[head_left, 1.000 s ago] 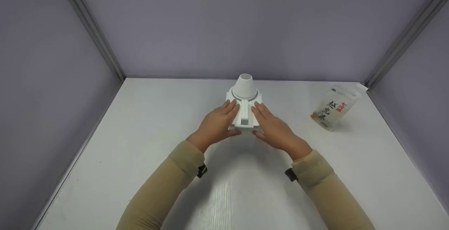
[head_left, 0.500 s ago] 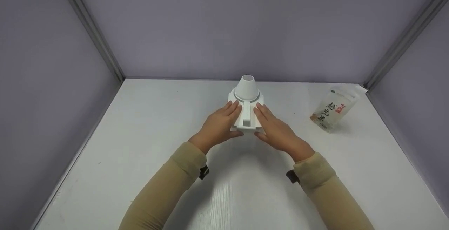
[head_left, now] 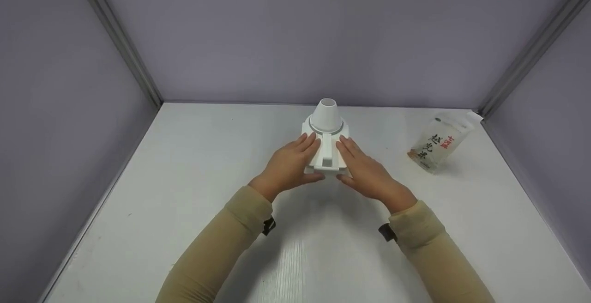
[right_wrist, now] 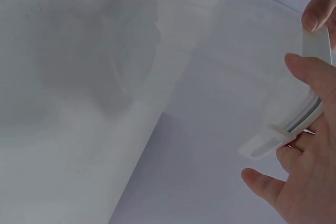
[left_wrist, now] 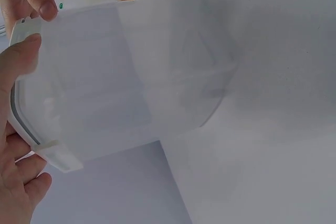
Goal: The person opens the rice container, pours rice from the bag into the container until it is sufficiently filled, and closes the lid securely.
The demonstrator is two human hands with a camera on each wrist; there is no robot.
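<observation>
Both forearms in tan sleeves, rising from the frame's bottom toward centre. Left hand (head_left: 290,163) and right hand (head_left: 364,168) flat, fingers straight, angled inward, thumbs tucked below.

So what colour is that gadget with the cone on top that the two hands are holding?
The gadget is plain white, cone included; the head view shows it best.
</observation>
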